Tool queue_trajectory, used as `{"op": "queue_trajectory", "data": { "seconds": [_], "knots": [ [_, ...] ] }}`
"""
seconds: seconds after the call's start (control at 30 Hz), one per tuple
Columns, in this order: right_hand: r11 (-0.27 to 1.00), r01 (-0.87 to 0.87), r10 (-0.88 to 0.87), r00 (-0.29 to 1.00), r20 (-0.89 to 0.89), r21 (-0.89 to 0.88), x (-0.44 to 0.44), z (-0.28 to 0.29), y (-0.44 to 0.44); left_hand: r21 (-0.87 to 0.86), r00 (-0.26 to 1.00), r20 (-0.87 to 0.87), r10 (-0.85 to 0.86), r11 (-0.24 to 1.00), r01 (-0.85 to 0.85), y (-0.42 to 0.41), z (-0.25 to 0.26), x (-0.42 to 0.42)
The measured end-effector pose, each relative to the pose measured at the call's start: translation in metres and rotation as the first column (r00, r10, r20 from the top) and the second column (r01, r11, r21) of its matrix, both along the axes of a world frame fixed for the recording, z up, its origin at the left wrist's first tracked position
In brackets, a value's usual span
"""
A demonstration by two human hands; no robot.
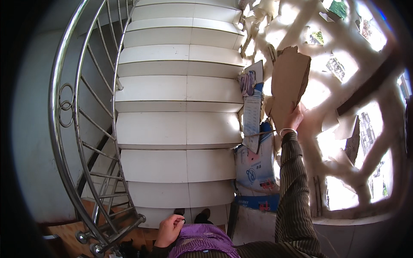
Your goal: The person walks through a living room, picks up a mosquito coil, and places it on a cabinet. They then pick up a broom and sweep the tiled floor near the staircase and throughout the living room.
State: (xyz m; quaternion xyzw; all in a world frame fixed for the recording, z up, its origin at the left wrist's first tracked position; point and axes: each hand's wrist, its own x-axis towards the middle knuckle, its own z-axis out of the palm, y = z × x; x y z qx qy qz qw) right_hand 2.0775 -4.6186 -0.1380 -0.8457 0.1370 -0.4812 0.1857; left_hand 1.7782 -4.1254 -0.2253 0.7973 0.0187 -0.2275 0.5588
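My right hand (294,116) grips the lower right edge of a torn piece of brown cardboard (288,72), held upright against the openwork lattice wall on the right. My left hand (170,229) hangs low at my waist, fingers curled together, with no object visible in it. It is beside a purple checked apron (206,233). Left of the cardboard, a flattened blue and white printed carton (255,167) leans at the stair side. A narrow printed board (252,116) stands above it, with a crumpled purple cloth (247,83) near its top.
White tiled stairs (155,127) rise ahead of me. A curved stainless steel handrail (53,96) bounds them on the left. Bright light comes through the lattice wall (342,174) on the right. My dark shoes (203,215) are at the lowest visible tread.
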Motion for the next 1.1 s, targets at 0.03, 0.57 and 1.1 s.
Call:
{"op": "queue_trajectory", "data": {
  "seconds": [0.03, 0.57, 1.1],
  "knots": [
    [0.997, 0.071, -0.071, 0.997, -0.007, -0.023, -0.003, -0.012, -0.008, -0.026, 1.0, 0.008, -0.015, 1.0, 0.015, -0.003, -0.003, 0.001],
    [0.918, -0.014, 0.03, 0.999, -0.034, 0.396, 0.062, -0.075, -0.015, 0.052, 1.0, -0.016, -0.012, 0.999, 0.013, -0.003, -0.012, 0.013],
    [0.944, 0.029, -0.035, 0.999, 0.014, 0.328, -0.035, -0.096, 0.049, 0.062, 0.993, 0.117, -0.016, 0.998, 0.009, 0.014, -0.025, 0.002]
  ]
}}
